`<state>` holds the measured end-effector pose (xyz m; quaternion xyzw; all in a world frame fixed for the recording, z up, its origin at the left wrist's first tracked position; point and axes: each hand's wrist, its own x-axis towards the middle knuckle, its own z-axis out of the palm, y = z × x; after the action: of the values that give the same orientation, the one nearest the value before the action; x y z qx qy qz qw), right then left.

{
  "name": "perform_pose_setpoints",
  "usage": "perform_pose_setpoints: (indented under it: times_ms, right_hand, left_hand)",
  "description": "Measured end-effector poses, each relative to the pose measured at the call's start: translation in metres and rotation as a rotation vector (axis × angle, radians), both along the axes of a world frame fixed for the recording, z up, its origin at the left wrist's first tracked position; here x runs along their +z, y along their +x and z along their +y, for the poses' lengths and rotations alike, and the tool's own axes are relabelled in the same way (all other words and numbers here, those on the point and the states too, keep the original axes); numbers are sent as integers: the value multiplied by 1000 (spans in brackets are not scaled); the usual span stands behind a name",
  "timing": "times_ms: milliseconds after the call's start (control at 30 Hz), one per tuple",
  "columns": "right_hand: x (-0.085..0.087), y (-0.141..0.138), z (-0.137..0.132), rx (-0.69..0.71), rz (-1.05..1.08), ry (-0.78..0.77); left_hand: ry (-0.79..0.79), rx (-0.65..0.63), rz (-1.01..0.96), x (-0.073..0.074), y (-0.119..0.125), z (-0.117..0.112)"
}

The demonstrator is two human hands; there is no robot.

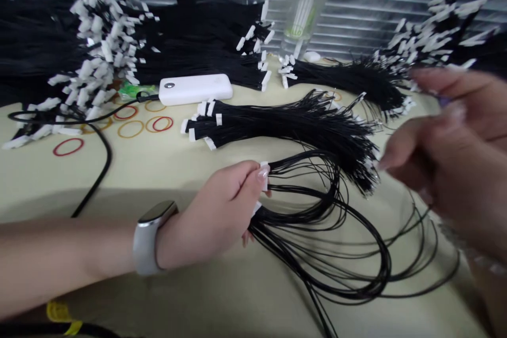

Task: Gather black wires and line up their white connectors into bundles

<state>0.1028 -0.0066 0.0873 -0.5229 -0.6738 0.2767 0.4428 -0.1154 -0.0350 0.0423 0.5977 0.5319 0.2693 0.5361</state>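
Note:
My left hand (222,206) is closed around a looped bundle of thin black cables (356,290). White connectors (264,177) of the bundle stick out by the thumb. From this grip the cables curve out to the right in wide loops. At the right, my right hand (455,142) is raised and smeared by motion, with its fingers partly curled. It is nearest to the right ends of a black cable bundle (277,121) lying on the table. Whether anything is between its fingers does not show clearly.
Piles of black cables with white connectors (103,47) line the back left; another cable bundle (340,76) lies at the back right. A white power bank (196,89) with a black cord, several rubber bands (130,128) and a clear bottle (307,16) are on the table (158,169). Blinds stand behind.

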Motion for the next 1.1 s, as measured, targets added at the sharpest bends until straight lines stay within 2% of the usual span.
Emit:
perform_pose_setpoints:
  times_ms: [133,200,400,733,933,1100]
  right_hand:
    - [-12,-17,-12,234,-448,39]
    - [-20,-22,-13,307,-545,84]
    - [-31,-28,-15,376,-497,61]
    - [-34,-34,-17,336,-453,30]
    - [-35,-37,-17,312,-463,30]
    - [-35,-37,-16,315,-475,35]
  left_hand:
    - [11,-6,1,0,0,0]
    - [19,-16,3,0,0,0]
    - [64,-37,41,0,0,2]
    - [90,-48,111,6,-1,5]
    - [126,-50,120,3,0,4]
    - [85,-58,74,-1,0,2]
